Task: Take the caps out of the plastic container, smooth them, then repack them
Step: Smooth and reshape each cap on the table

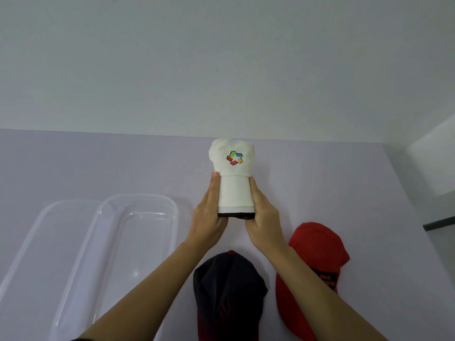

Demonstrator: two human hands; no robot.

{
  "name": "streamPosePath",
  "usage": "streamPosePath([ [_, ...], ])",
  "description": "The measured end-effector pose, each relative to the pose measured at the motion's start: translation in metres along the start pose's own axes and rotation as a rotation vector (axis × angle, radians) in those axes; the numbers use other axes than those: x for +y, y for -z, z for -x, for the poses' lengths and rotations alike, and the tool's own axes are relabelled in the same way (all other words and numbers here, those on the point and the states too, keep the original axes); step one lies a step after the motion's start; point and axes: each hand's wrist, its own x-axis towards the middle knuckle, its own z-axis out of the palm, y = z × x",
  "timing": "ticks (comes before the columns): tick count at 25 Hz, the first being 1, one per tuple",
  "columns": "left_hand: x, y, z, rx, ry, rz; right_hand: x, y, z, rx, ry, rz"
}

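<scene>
Clear plastic on the far left: a flat see-through piece [61, 230] lying on the lilac table [98, 163], and overlapping its right edge the plastic container [175, 217], long, with round corners, nothing seen inside. Just right of the container, the left hand [209, 212], reaching forward, back turned up, grasping the left side of the brim of the white cap [234, 173]. Visible fingers stretched along the brim, the others hidden below it. Between both hands, the white cap itself, near the middle of the table and apart from the container. Crown pointing away toward the wall [221, 57], brim toward the person and bent down at both sides into an arch. A colourful logo [234, 158] on the front, a dark underside showing at the near end. Cannot tell whether resting on the table or lifted a little. On the other side of the brim, the right hand [261, 212], gripping in the same manner. Nearer to the person, between the forearms, the dark cap [229, 291] lying on the table. To its right, close but apart, the red cap [317, 257], partly covered by the right forearm, with lettering too blurred to read.
</scene>
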Motion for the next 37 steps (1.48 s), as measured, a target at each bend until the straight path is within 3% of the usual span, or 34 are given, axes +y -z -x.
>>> streamPosePath([
  [4, 0.005, -0.012, 0.004, 0.04, 0.114, 0.174, -0.004, -0.011, 0.005, -0.007, -0.085, -0.169],
  [7, -0.024, -0.007, 0.004, -0.164, 0.001, 0.01, 0.016, -0.009, 0.006, -0.157, -0.064, 0.062],
  [11, -0.069, -0.022, 0.01, -0.444, -0.01, -0.268, 0.042, -0.02, 0.009, -0.433, -0.091, 0.371],
  [15, -0.085, -0.035, 0.016, -0.514, 0.119, -0.34, 0.065, -0.032, 0.01, -0.513, -0.131, 0.512],
  [19, -0.089, -0.043, 0.019, -0.541, 0.107, -0.385, 0.078, -0.038, 0.015, -0.504, -0.067, 0.526],
  [25, -0.091, -0.035, 0.022, -0.642, 0.139, -0.221, 0.075, -0.023, 0.016, -0.621, -0.188, 0.377],
  [27, -0.081, -0.034, 0.021, -0.583, 0.246, -0.077, 0.069, -0.02, 0.015, -0.502, -0.385, 0.154],
  [30, -0.063, -0.033, 0.007, -0.317, 0.392, 0.08, 0.067, -0.02, 0.002, -0.294, -0.562, -0.053],
  [34, -0.05, -0.011, -0.053, -0.002, 0.408, 0.006, 0.071, -0.009, -0.045, -0.095, -0.362, 0.026],
  [37, -0.06, 0.01, -0.091, -0.116, 0.493, 0.06, 0.077, -0.002, -0.083, -0.188, -0.295, 0.091],
])
